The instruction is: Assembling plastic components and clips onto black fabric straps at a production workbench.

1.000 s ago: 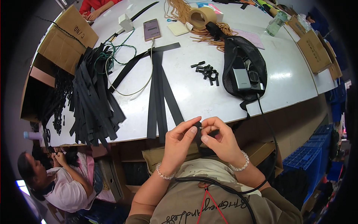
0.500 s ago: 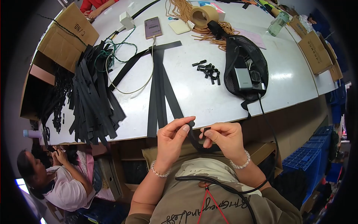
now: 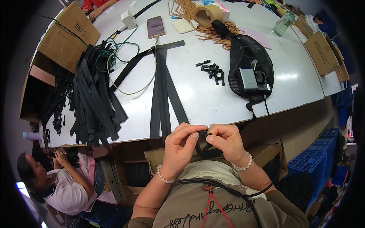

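Just off the table's near edge, my left hand (image 3: 182,146) is closed in a pinch on a black webbing strap (image 3: 207,153), which curls in a loop below the fingers. My right hand (image 3: 228,142) is closed beside it, thumb and forefinger pinching a small black piece against the strap. The fingers partly hide this piece, and its kind cannot be made out. Beyond my hands, several flat black straps (image 3: 161,98) lie fanned on the table. A little pile of small black pulls (image 3: 213,71) lies farther off to the right.
A thick heap of black straps (image 3: 93,102) and an open carton (image 3: 68,36) occupy the left. A phone (image 3: 155,26) with a white cable, a tape roll (image 3: 208,16), tan cords (image 3: 182,9) and a black mesh bag (image 3: 249,49) lie on the table (image 3: 292,85). A co-worker (image 3: 70,186) sits at lower left.
My hands have come together. My right hand has moved left and brought the small black piece to the strap in my left hand, where the two were apart before.
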`<state>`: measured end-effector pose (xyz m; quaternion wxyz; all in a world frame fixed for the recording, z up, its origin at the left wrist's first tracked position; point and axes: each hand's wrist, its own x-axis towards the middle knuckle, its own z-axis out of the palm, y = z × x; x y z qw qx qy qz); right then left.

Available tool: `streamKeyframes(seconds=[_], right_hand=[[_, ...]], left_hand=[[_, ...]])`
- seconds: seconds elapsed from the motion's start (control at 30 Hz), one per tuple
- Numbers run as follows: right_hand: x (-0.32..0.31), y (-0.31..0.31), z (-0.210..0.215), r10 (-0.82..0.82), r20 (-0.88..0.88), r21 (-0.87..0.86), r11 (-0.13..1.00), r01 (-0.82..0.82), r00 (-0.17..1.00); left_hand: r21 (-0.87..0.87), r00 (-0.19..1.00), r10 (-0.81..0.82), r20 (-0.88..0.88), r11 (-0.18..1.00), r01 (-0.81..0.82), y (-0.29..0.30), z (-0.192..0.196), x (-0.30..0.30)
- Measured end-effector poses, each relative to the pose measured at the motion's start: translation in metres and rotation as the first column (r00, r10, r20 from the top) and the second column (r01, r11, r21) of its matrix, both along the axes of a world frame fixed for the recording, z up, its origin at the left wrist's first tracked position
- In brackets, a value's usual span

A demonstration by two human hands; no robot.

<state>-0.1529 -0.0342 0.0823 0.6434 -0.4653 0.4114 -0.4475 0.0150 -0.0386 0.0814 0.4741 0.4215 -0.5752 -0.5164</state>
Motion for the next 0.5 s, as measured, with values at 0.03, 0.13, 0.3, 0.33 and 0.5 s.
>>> streamKeyframes(seconds=[0.03, 0.13, 0.3, 0.33, 0.5], right_hand=[[0.0001, -0.0002, -0.0002, 0.001, 0.000, 0.000, 1.000, -0.001, 1.000], [-0.0008, -0.0003, -0.0004, 0.012, 0.000, -0.004, 1.000, -0.012, 1.000], [-0.0024, -0.0003, -0.0012, 0.030, 0.027, 0.034, 0.999, -0.031, 0.999], [-0.0025, -0.0005, -0.0008, 0.031, 0.028, 0.034, 0.999, -0.032, 0.999], [-0.0034, -0.0007, 0.0007, 0.057, 0.025, 0.034, 0.998, -0.058, 0.998]], left_hand=[[0.007, 1.000, 0.002, -0.003, 1.000, -0.002, 0.0003, 0.0001, -0.0001], [-0.008, 1.000, -0.002, 0.012, 1.000, 0.002, 0.0003, -0.0014, 0.0002], [0.004, 1.000, -0.017, -0.006, 1.000, 0.017, 0.0012, -0.0021, 0.0003], [0.013, 1.000, -0.021, -0.021, 1.000, 0.022, 0.0015, -0.0026, 0.0002], [0.029, 1.000, -0.025, 0.014, 0.999, 0.025, 0.0018, 0.0018, 0.0011]])
